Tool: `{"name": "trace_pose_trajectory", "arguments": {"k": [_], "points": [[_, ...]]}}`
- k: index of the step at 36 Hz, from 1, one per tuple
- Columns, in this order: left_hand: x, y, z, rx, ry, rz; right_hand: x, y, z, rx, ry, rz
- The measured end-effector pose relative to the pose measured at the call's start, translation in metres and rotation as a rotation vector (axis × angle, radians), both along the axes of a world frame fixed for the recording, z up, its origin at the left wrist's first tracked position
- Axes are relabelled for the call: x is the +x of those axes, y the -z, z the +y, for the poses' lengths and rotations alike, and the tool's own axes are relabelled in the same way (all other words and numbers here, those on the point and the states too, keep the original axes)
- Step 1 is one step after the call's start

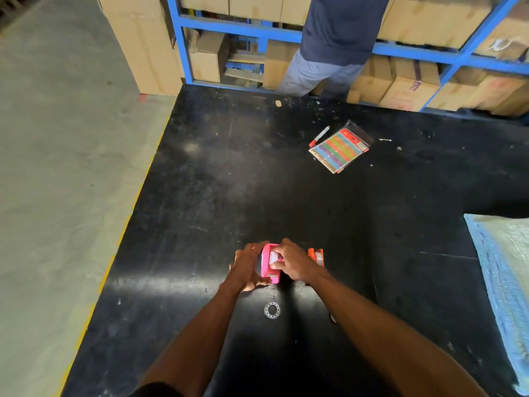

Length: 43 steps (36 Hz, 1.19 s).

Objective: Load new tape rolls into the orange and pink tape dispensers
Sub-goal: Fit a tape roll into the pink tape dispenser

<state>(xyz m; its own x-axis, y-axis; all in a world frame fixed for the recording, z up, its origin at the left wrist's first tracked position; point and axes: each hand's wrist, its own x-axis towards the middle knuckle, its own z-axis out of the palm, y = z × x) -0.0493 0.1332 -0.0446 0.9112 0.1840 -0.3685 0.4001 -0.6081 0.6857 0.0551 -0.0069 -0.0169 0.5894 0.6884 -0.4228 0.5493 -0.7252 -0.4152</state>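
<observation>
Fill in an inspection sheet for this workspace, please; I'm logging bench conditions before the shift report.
Surface: black table, scuffed, with white specks near its far edge.
Job's things: pink tape dispenser held in both hands; orange tape dispenser just beyond the right hand, partly hidden; clear ring-shaped tape roll lying flat nearer the person.
Clutter: red-capped marker, packet of coloured strips, pale blue padded sheet at the right edge.
Hands: left hand cups the pink dispenser's side; right hand presses on its top.
Cables: nothing seen.
Surroundings: blue racking holding cardboard boxes; another person standing at the far edge.
</observation>
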Motion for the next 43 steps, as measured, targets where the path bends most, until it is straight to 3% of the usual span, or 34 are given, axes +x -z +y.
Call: {"name": "trace_pose_trajectory", "arguments": {"k": [9, 12, 15, 22, 25, 30, 43], "points": [[-0.005, -0.014, -0.002, -0.001, 0.012, 0.023, -0.009, -0.021, -0.012, 0.0, 0.077, 0.01], [-0.015, -0.022, -0.009, -0.19, -0.137, -0.104, -0.014, -0.03, -0.013, 0.036, 0.086, 0.025], [-0.025, -0.032, -0.017, -0.394, -0.215, -0.1, -0.022, -0.037, -0.012, 0.14, 0.11, 0.071], [-0.038, -0.04, -0.027, -0.539, -0.408, -0.193, -0.04, -0.052, -0.021, 0.273, 0.175, 0.096], [-0.042, -0.05, -0.031, -0.577, -0.451, -0.193, -0.033, -0.017, -0.041, 0.283, 0.226, 0.126], [-0.051, -0.05, -0.034, -0.644, -0.529, -0.158, -0.058, -0.038, -0.07, 0.181, 0.257, 0.101], [-0.067, -0.041, -0.048, -0.692, -0.531, -0.059, -0.099, 0.015, -0.099, -0.07, 0.161, 0.037]]}}
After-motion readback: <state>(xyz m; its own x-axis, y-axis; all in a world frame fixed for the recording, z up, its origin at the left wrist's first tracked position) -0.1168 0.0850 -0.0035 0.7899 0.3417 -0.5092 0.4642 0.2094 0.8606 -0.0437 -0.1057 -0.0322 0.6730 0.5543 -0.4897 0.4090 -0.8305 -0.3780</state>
